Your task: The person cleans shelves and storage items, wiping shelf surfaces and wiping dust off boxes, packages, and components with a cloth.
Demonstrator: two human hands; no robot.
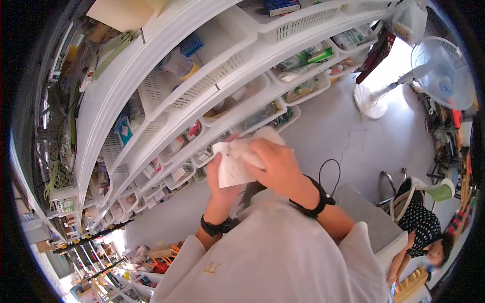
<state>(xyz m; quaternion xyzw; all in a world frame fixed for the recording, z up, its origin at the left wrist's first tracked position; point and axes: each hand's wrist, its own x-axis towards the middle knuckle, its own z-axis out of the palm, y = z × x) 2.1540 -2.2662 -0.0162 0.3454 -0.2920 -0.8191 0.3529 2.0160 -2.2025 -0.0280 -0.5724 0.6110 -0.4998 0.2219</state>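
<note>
My left hand [222, 177] is closed on the edge of a white wall socket [231, 177], a square plate whose dark slots face up toward me. In my right hand [279, 164] is a crumpled white cloth [270, 135], pressed against the upper part of the socket. The cloth and my right fingers cover some of the plate. Both hands are in front of my chest, with a black band around each wrist.
White shelves [202, 103] with plastic baskets [303, 63] of packaged goods run along the left and top. A fan [442, 73] stands at upper right. A seated person [422, 230] is at lower right, near a grey-topped table [358, 214] and a green-backed chair [439, 191].
</note>
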